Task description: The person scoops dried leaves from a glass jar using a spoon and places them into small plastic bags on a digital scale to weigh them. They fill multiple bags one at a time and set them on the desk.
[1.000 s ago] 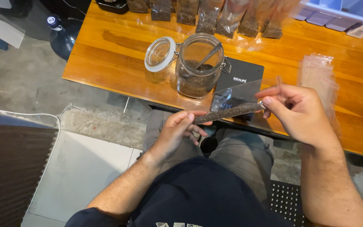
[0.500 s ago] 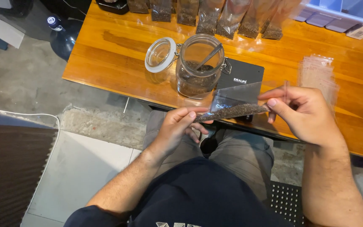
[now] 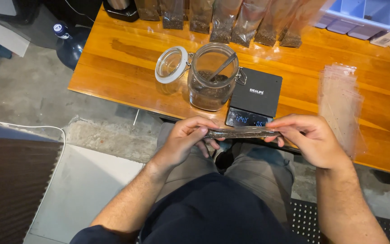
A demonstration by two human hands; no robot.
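Head view: pouch (image 3: 242, 133) now level and edge-on, where a second ago it tilted; contents settled, seal looks next. Left hand (image 3: 187, 141) pinches its left end, right hand (image 3: 310, 139) grips the right end, mid-frame just off the surface (image 3: 127, 58) edge. Jar (image 3: 212, 77) and scale (image 3: 254, 97) close above; open room below.

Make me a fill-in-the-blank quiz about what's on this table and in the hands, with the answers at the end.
1. Both hands, left hand and right hand, hold a flat clear ____ edge-on.
2. The glass jar stands with its hinged lid ____.
3. A metal ____ sticks out of the jar.
4. The black digital scale sits on the wooden ____.

Answers: pouch; open; spoon; table
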